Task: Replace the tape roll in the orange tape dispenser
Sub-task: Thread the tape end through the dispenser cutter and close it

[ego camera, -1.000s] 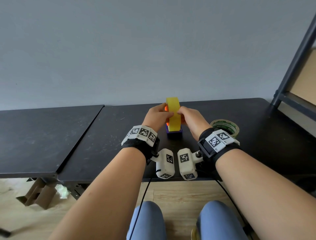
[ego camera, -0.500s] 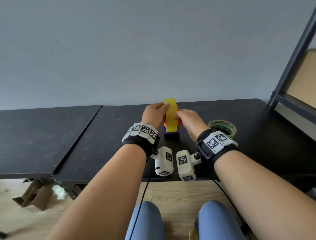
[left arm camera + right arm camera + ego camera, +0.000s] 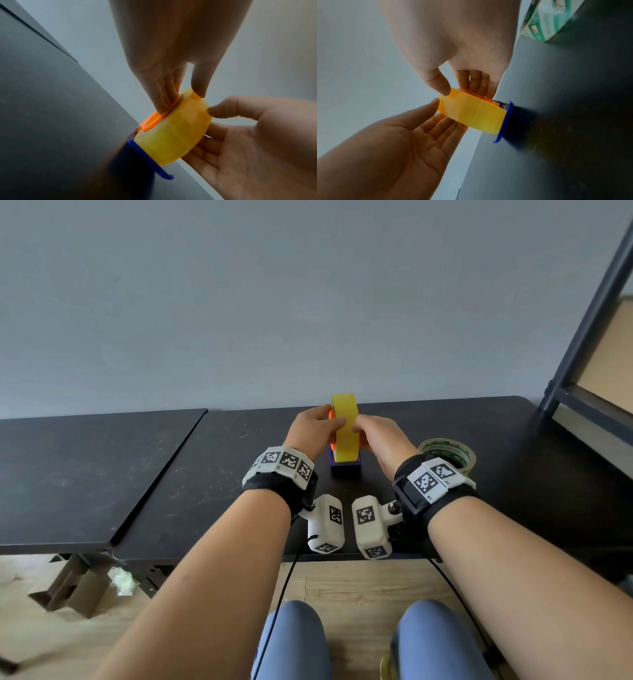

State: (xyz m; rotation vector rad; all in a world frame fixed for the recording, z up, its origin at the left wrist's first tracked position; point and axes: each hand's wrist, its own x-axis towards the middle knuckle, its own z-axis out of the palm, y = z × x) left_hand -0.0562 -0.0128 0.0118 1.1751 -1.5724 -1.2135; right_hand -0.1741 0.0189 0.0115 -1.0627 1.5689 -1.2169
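The yellow tape roll (image 3: 344,426) stands on edge in the orange dispenser (image 3: 154,119), whose blue base (image 3: 345,469) rests on the black table (image 3: 212,474). My left hand (image 3: 323,422) holds it from the left, with fingers flat on the orange hub and thumb on the roll's rim. From the other side my right hand (image 3: 368,429) pinches it the same way, thumb on the rim (image 3: 445,92) and fingers on the far face. The roll (image 3: 471,115) hides most of the dispenser body.
A second roll of tape with green print (image 3: 448,451) lies flat on the table just right of my right wrist. A dark metal shelf frame (image 3: 582,320) rises at the right. Another black tabletop (image 3: 85,474) adjoins on the left.
Both hands stay on the roll and only shift their fingers slightly. The dispenser has not moved on the table.
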